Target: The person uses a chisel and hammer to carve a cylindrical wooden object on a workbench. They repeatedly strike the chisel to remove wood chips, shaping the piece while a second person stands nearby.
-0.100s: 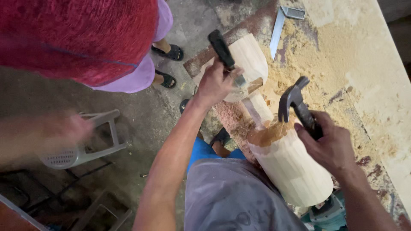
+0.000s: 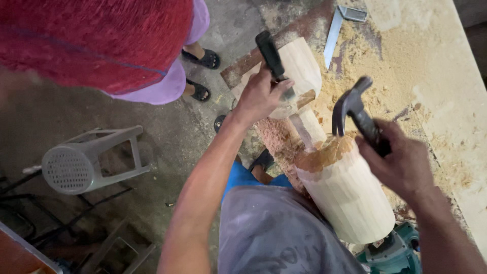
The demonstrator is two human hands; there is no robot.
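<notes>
I see the pale wooden cylinder (image 2: 350, 195) leaning against the sawdust-strewn tabletop (image 2: 456, 101). My right hand (image 2: 401, 162), fingers clamped on the claw hammer (image 2: 355, 114), has barely shifted; my left hand (image 2: 261, 96) grips the chisel (image 2: 276, 63), blade at the cylinder's hollowed top.

Count: 2 wood cylinders (image 2: 350, 193) (image 2: 304, 63), 1 hammer (image 2: 355, 114), 1 chisel (image 2: 276, 61), 1 plastic stool (image 2: 86, 162), 1 square (image 2: 337, 30), 1 power tool (image 2: 393, 251).
</notes>
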